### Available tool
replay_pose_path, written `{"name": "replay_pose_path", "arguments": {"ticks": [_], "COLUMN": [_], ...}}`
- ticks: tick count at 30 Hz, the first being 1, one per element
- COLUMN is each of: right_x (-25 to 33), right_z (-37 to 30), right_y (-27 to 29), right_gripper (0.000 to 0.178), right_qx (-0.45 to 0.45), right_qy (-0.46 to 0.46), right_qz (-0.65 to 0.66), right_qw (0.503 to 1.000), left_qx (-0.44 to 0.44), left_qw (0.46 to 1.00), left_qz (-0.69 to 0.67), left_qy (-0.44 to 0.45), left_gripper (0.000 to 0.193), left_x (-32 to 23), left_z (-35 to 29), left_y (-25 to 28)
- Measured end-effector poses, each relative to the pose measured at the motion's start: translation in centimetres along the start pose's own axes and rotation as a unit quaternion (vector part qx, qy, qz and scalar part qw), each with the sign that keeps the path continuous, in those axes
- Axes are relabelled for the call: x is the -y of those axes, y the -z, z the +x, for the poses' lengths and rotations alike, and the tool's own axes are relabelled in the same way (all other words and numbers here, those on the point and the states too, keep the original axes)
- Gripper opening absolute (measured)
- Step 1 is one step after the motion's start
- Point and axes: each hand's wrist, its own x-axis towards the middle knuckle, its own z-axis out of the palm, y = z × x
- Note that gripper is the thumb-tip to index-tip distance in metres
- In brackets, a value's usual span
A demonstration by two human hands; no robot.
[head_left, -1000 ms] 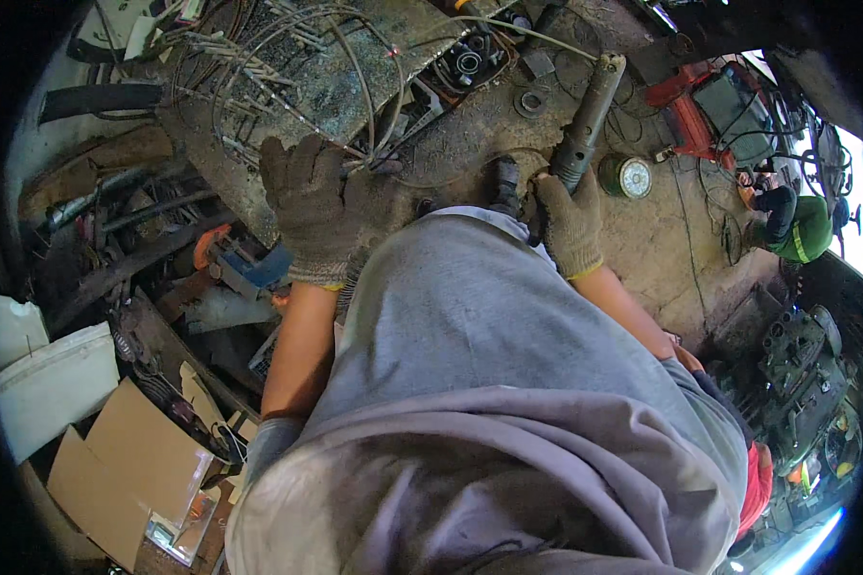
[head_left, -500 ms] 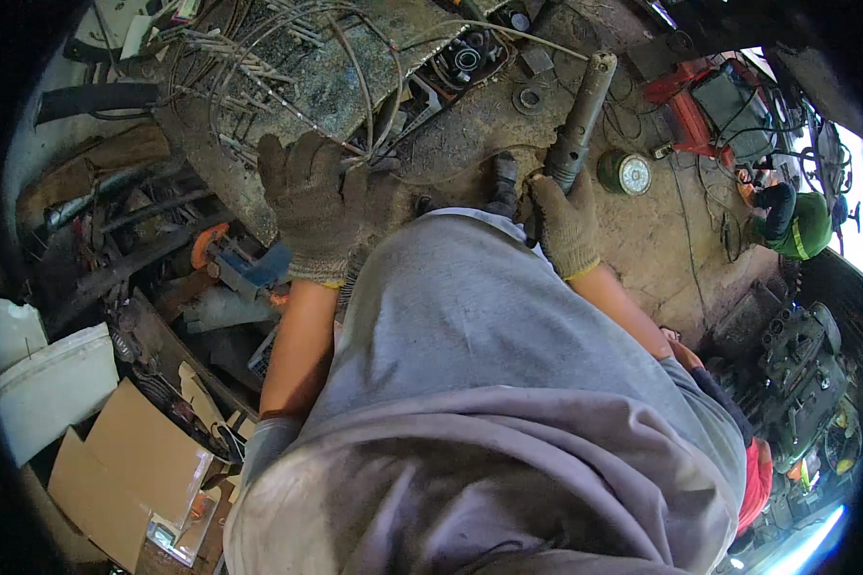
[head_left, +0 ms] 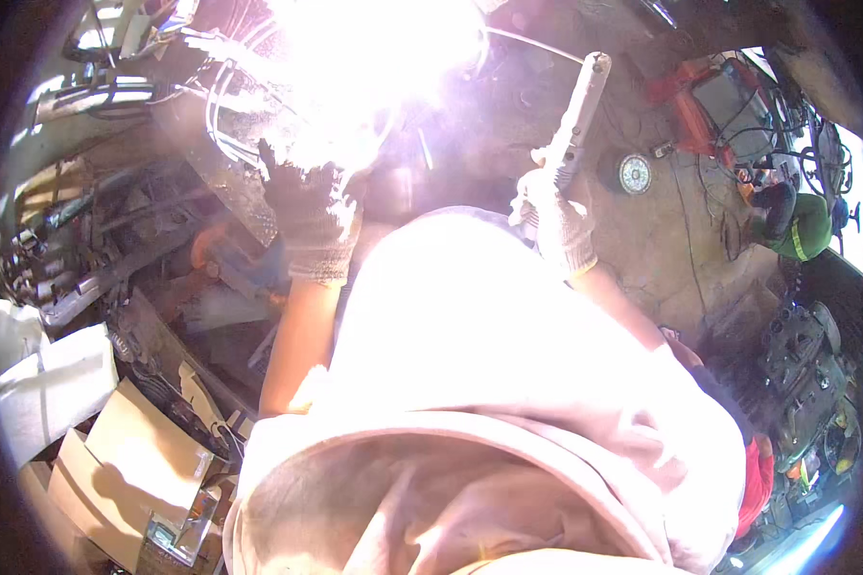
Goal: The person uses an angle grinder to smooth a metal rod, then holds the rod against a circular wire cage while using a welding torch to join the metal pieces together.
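Observation:
My right hand [head_left: 556, 216], in a knit work glove, is wrapped around a cylindrical welding electrode holder [head_left: 581, 113] that tilts up and away. From the holder's far end a thin welding rod [head_left: 537, 43] runs left into a blinding white arc [head_left: 374, 57]. That glare hides the rod's tip and most of the metal plate [head_left: 244, 206] with the bent rods on it. On the near side of the light, my gloved left hand [head_left: 312, 225] is held up, apparently with fingers spread and nothing in it; glare eats into its outline.
A round tin [head_left: 634, 174] stands right of the holder. Farther right are a red-framed machine [head_left: 705, 110], cables and a crouching person in green [head_left: 804, 225]. Cardboard [head_left: 149, 470] and scrap metal lie to the left, with an engine block [head_left: 804, 369] at lower right.
A brilliant arc has flared up at the rod's far end, washing out the plate, the bent rods and my clothing. Both hands stay nearly where they were.

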Motion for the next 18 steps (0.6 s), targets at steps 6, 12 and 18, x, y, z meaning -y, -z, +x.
{"name": "replay_pose_path", "arguments": {"ticks": [6,12,18], "right_x": [-1.0,0.9,1.4], "right_z": [0.2,-0.5,-0.1], "right_y": [1.0,-1.0,-0.8], "right_gripper": [0.039,0.026,0.027], "right_qx": [0.062,0.049,-0.023], "right_qy": [0.048,0.046,0.1], "right_qz": [0.023,0.135,-0.132], "right_qw": [0.997,0.989,0.986], "left_qx": [-0.006,-0.018,0.018], "left_qw": [0.999,0.999,0.999], "left_qz": [-0.026,-0.033,-0.017], "left_qy": [-0.019,-0.03,-0.046], "left_gripper": [0.019,0.014,0.015], "left_x": [0.2,0.1,-0.7], "left_z": [0.6,0.9,2.0], "left_y": [0.1,0.3,1.1]}}
